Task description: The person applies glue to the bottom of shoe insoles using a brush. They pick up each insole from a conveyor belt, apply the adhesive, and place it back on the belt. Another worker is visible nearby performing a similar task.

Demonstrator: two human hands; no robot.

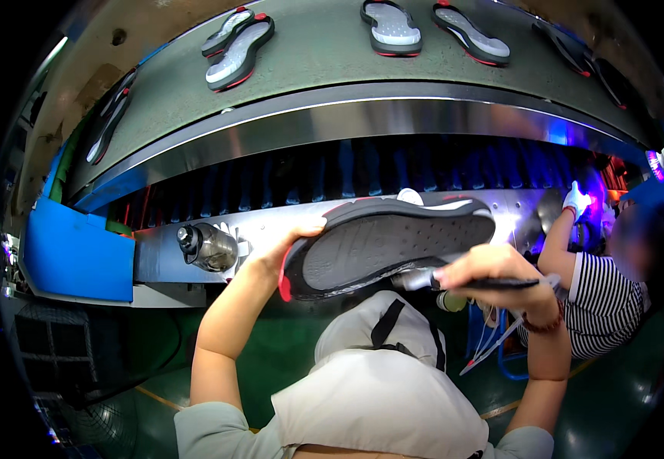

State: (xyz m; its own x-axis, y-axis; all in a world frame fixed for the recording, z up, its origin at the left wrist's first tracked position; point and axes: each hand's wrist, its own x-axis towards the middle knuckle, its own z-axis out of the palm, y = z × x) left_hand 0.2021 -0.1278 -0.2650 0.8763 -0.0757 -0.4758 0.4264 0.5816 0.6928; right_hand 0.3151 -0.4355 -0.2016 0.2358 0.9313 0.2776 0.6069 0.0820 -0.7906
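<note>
A dark grey shoe sole (pixel 378 249) with a black rim, a red left end and a white patch is held up in front of me. My left hand (pixel 282 243) grips its left end, the thumb over the upper edge. In my right hand (pixel 496 266) is a dark-handled brush (pixel 418 279). Its pale, slightly blurred tip lies at the sole's near edge; whether it touches cannot be made out. Thin white tubing (pixel 493 346) hangs below my right wrist.
Beyond the sole, a metal ledge (pixel 164 249) carries a dark transparent bottle (pixel 208 246). Above runs a green conveyor belt (pixel 320 53) with several soles, including a grey-and-black one (pixel 242 53). A blue box (pixel 91 249) stands left. To the right sits a person in a striped shirt (pixel 607 302), one hand gloved (pixel 577 199).
</note>
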